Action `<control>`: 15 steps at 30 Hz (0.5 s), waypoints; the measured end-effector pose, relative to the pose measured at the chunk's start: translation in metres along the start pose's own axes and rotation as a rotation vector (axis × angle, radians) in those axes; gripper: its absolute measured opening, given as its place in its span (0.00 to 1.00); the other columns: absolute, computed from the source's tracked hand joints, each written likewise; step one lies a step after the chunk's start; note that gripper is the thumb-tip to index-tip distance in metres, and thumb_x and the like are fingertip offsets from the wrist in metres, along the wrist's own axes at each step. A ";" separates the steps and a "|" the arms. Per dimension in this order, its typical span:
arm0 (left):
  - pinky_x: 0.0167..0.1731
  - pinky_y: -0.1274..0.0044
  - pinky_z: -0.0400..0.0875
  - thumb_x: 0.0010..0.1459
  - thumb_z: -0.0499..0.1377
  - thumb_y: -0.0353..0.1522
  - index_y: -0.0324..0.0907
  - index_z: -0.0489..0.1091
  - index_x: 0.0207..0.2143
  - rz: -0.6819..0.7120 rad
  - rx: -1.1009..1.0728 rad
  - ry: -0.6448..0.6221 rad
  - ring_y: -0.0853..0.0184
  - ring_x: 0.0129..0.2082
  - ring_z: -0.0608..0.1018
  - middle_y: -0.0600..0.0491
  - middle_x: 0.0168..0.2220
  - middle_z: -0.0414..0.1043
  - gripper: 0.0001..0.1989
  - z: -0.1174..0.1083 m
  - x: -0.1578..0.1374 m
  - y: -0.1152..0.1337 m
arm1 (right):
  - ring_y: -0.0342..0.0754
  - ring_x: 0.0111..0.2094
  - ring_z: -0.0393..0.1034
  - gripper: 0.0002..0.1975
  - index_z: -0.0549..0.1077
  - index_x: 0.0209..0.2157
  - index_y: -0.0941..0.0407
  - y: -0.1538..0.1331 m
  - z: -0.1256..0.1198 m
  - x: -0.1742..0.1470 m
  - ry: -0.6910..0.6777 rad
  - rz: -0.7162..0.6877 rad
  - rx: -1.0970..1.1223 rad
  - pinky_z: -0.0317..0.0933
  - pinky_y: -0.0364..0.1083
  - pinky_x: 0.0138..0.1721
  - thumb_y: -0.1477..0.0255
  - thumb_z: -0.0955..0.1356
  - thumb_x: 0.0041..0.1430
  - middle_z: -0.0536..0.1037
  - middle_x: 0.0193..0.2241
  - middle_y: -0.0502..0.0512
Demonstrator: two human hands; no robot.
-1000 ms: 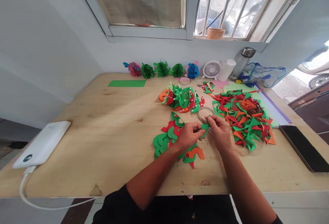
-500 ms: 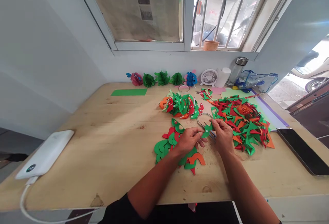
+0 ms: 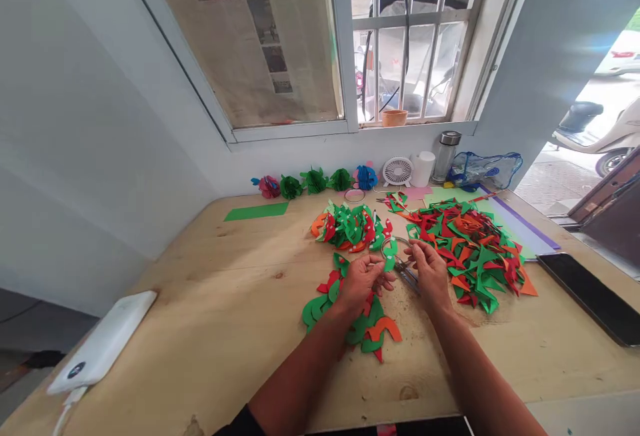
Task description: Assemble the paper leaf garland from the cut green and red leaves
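Between the thumb and fingers of my left hand [image 3: 363, 283] is a curved green paper piece [image 3: 390, 258] with small white squares on it. My right hand [image 3: 430, 273] is just right of it, its fingertips pinched together; anything between them is too small to make out. Behind the fingers lies a tape roll [image 3: 384, 245], partly hidden by the green piece. Scissors [image 3: 409, 279] lie on the table between my hands. Under and around my left hand is a pile of green, red and orange paper cutouts [image 3: 316, 309]. Farther back sits a heap of cutouts with white squares [image 3: 350, 224].
A large heap of paper scraps [image 3: 475, 243] lies right, near a black phone [image 3: 590, 296]. Along the wall stand several paper figures [image 3: 315, 181], a small fan [image 3: 398, 171] and a glass bottle [image 3: 445, 159]. A green strip [image 3: 257, 211] and white power bank [image 3: 105, 343] are left.
My right fingertips have come off the green paper piece and moved slightly away from it. The piece stays in my left hand, turned more upright. The camera view has tilted upward.
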State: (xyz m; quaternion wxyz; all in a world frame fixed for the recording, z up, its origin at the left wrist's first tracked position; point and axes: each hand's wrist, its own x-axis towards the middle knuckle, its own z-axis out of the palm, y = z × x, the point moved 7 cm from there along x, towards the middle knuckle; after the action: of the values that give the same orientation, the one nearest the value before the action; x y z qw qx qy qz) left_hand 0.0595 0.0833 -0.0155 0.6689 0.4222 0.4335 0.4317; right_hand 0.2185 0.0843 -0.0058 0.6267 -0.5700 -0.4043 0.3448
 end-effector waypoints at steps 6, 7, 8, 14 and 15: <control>0.17 0.83 0.62 0.53 0.60 0.36 0.40 0.62 0.35 0.001 -0.067 0.159 0.69 0.19 0.76 0.50 0.24 0.76 0.12 -0.008 0.031 0.030 | 0.48 0.31 0.69 0.21 0.74 0.39 0.58 0.004 0.000 0.002 -0.015 0.018 0.023 0.62 0.47 0.34 0.56 0.66 0.51 0.77 0.31 0.57; 0.17 0.83 0.62 0.54 0.59 0.36 0.40 0.62 0.35 -0.025 -0.079 0.181 0.70 0.18 0.76 0.50 0.24 0.76 0.11 -0.009 0.036 0.030 | 0.48 0.31 0.69 0.21 0.74 0.39 0.58 0.004 -0.001 0.002 -0.011 0.016 0.018 0.62 0.47 0.34 0.56 0.66 0.51 0.77 0.31 0.57; 0.17 0.83 0.62 0.55 0.58 0.37 0.40 0.61 0.36 -0.037 -0.086 0.220 0.70 0.17 0.76 0.51 0.23 0.75 0.11 -0.011 0.038 0.030 | 0.48 0.31 0.69 0.21 0.74 0.39 0.58 0.004 -0.001 0.002 -0.003 0.016 0.014 0.62 0.47 0.33 0.56 0.65 0.51 0.77 0.31 0.57; 0.17 0.84 0.62 0.53 0.59 0.36 0.40 0.62 0.39 0.088 -0.103 0.273 0.72 0.16 0.73 0.55 0.21 0.74 0.13 0.008 -0.005 0.047 | 0.48 0.31 0.69 0.20 0.73 0.40 0.58 0.003 -0.003 0.001 0.002 0.026 0.030 0.63 0.47 0.33 0.58 0.65 0.51 0.77 0.31 0.57; 0.18 0.84 0.63 0.52 0.60 0.35 0.40 0.64 0.38 0.112 -0.106 0.222 0.73 0.16 0.73 0.54 0.21 0.74 0.13 0.021 -0.023 0.058 | 0.48 0.31 0.70 0.20 0.73 0.39 0.59 0.001 -0.002 0.000 -0.007 0.028 0.034 0.63 0.47 0.33 0.59 0.65 0.51 0.77 0.30 0.57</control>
State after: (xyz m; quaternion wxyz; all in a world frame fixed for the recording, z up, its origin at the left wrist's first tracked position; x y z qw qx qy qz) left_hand 0.0614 0.0735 0.0490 0.6131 0.3595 0.4572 0.5346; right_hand 0.2204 0.0831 -0.0073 0.6298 -0.5637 -0.3929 0.3623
